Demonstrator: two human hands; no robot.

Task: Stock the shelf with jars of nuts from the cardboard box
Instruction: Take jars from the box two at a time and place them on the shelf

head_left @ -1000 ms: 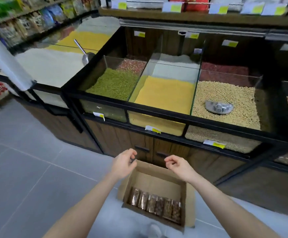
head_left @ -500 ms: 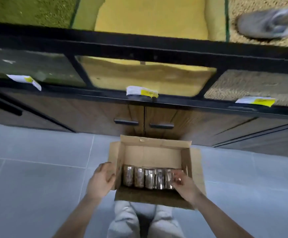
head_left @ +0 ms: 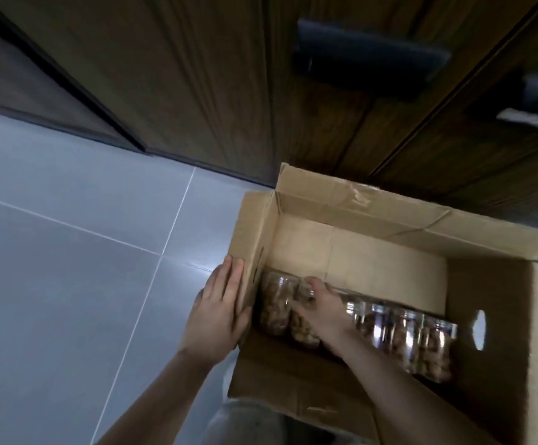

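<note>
hands at work over an open cardboard box (head_left: 351,248) on grey floor tiles (head_left: 68,268), its long axis running left to right and slightly toward the near right, flaps folded outward, an oval handle slot cut in the right end wall; the plain brown corrugated board is creased along the far flap. clear jars of nuts (head_left: 422,342) lie in a single row along the near wall of the box, touching side by side, their glossy cylindrical walls catching light over pale brown nuts. the left hand (head_left: 219,313) lies flat with straight fingers against the outside of the box's left flap, gripping nothing. the right hand (head_left: 320,316) reaches into the box, fingers curled over the second jar from the left. dark wood-grain cabinet doors (head_left: 213,75) with black bar handles (head_left: 367,56) stand just beyond the box
</note>
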